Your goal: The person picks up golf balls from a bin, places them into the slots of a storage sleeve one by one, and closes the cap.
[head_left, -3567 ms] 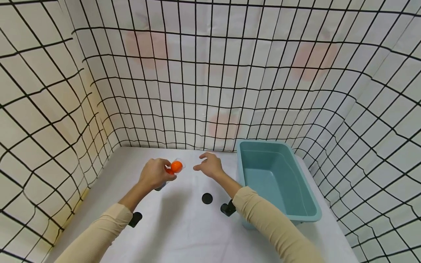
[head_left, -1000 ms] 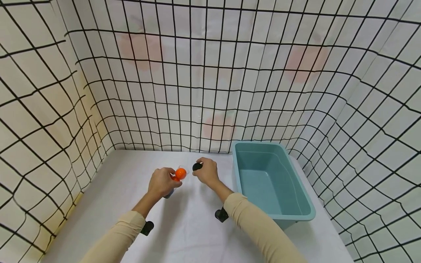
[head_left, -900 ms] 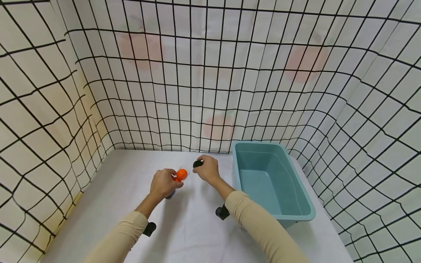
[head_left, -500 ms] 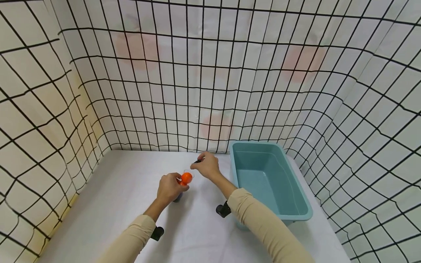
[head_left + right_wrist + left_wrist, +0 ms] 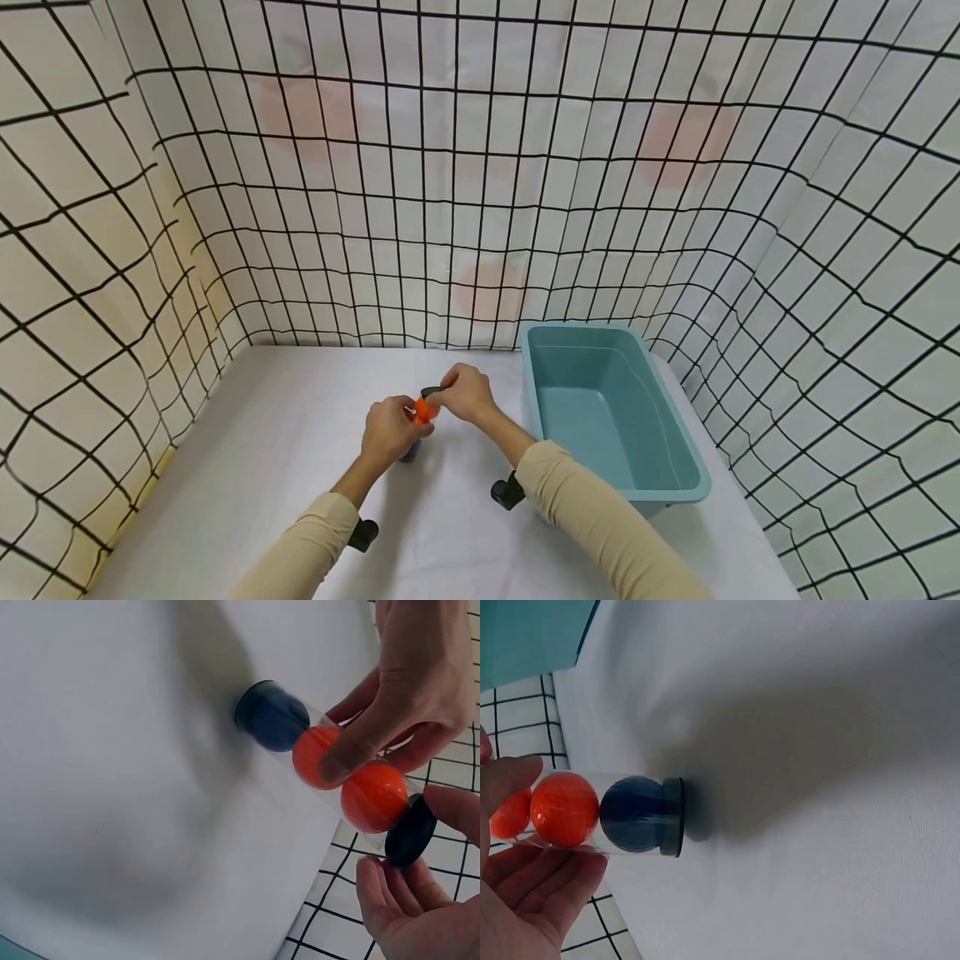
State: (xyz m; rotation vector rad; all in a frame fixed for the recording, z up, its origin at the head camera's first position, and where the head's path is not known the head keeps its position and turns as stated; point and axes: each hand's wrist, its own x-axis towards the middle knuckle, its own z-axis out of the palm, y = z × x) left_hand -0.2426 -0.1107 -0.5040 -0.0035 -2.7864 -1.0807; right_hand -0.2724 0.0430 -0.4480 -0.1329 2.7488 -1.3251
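Observation:
My left hand (image 5: 386, 435) grips a clear tube (image 5: 600, 784) with fingers and thumb around its upper part, held over the white table. Inside the tube are two orange balls (image 5: 375, 796) and a dark blue ball (image 5: 634, 814) at the lower end. A dark end cap (image 5: 673, 817) closes that lower end. My right hand (image 5: 468, 393) pinches a round black cap (image 5: 410, 831) between thumb and fingers. This cap is at the tube's upper end, beside the top orange ball, and tilted; whether it is seated cannot be told.
A teal tub (image 5: 531, 375) stands to the right of my hands on the white table (image 5: 300, 417). Black wire mesh (image 5: 420, 250) rises behind and on both sides, before white sheeting. A black wrist device (image 5: 508, 492) shows under the right forearm, another (image 5: 363, 535) under the left.
My right hand has picked up the black cap from the table and brought it left to the tube's upper end. My left hand has moved slightly right and down with the tube.

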